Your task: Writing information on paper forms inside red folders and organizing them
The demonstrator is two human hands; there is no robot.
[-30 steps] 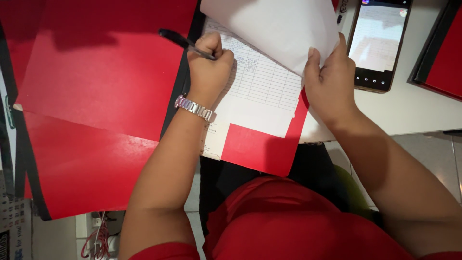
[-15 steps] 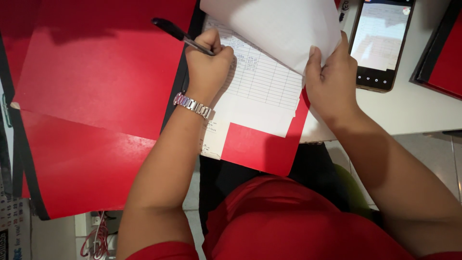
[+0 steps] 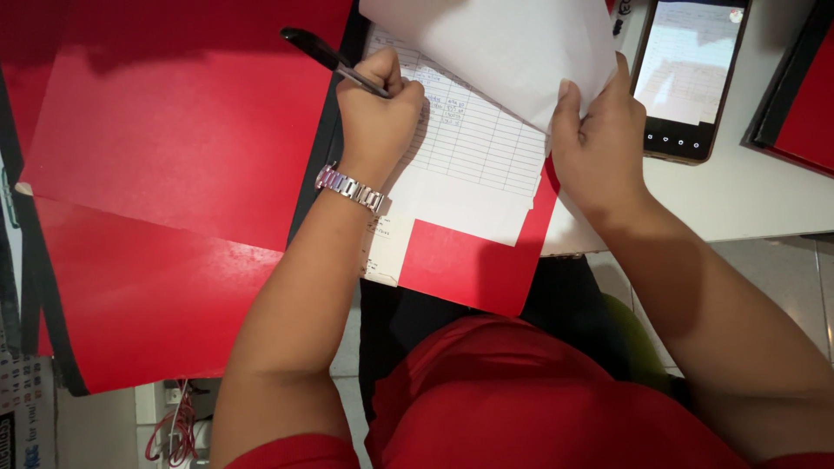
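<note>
Matt red card folder [image 3: 174, 165]; thin white paper sheet [image 3: 504, 52]; glossy black plastic pen [image 3: 317, 50]; polished metal watch [image 3: 349, 188].

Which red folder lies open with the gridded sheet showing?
The red folder beneath both hands, with a white pocket and the gridded sheet in it. The big red folders at left show only plain covers.

This looks like an office, because a white desk [image 3: 747, 200] holds big red folders [image 3: 174, 156], a paper with a grid of lines [image 3: 473, 139] for writing, a phone [image 3: 689, 78], and a small calendar [image 3: 22, 408] nearby.
</note>
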